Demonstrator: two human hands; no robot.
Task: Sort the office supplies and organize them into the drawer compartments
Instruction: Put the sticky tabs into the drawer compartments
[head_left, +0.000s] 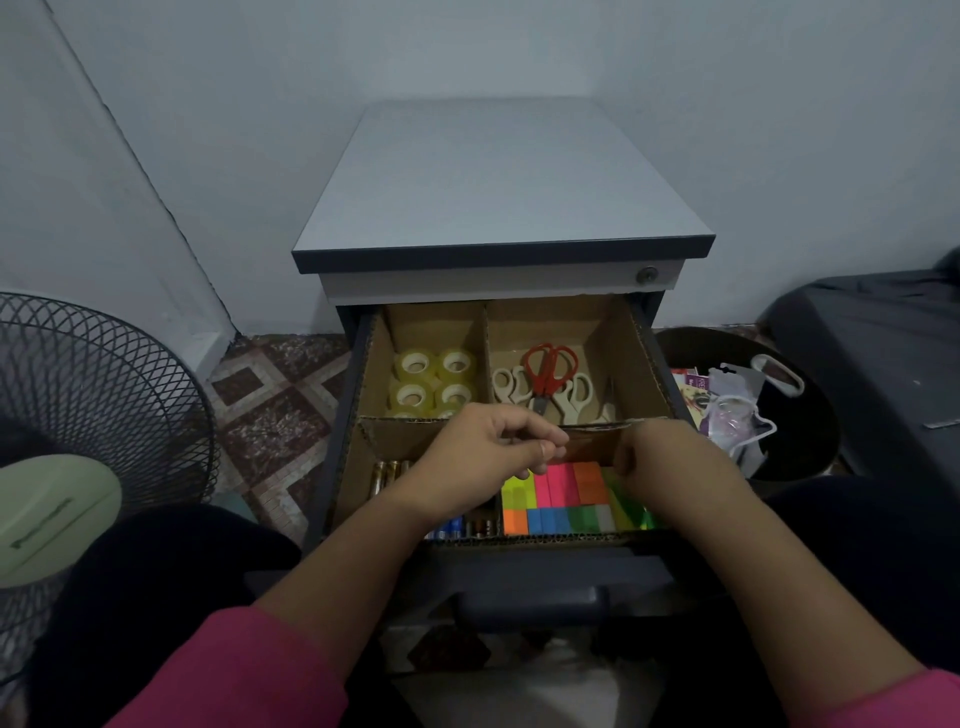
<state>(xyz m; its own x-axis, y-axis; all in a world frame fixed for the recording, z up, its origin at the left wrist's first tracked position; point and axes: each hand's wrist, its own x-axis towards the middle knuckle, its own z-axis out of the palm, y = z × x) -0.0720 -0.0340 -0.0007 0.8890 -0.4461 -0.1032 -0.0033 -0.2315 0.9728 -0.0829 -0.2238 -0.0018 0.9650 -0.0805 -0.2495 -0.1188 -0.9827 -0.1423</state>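
Both hands over the open drawer (545, 564), curled at the cardboard divider (395, 431).

Left hand (478, 457) and right hand (660, 457) pinch its edge; sticky notes (566, 499) beneath, tape rolls (434, 384) and scissors (545, 382) behind; grey cabinet (493, 176), patterned tile floor (270, 415).

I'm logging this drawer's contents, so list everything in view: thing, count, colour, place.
Tape rolls: at least four, clear yellowish, back left compartment.
Scissors: one red pair lying on about two cream pairs, back right compartment.
Batteries: several, gold and blue, front left compartment, partly hidden.
Sticky notes: many pads, neon mixed colours, front right compartment.
Dividers: brown cardboard, splitting the drawer in four.
Cabinet: one, grey top, drawer open.
Fan: one, black grille, floor left.
Bin: one, dark, floor right, holding packaging.
Left hand: fingers curled at the cross divider.
Right hand: grip on the same divider.
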